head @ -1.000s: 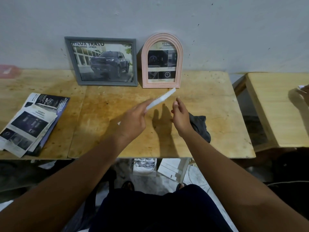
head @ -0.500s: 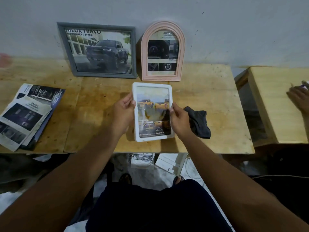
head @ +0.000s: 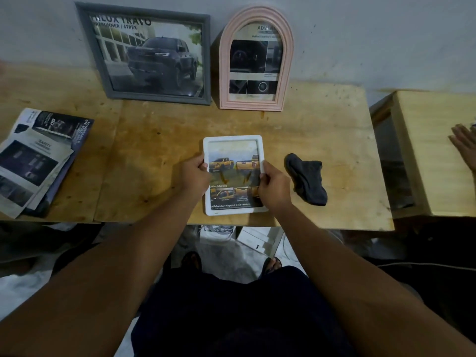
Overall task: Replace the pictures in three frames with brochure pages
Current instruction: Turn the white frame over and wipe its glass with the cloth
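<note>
White frame [head: 234, 140] between both hands.

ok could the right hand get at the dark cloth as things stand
Probably yes, once it lets go: the right hand grips the right edge of the white frame, but the dark cloth lies just to its right on the wooden table, nothing between them.
</note>
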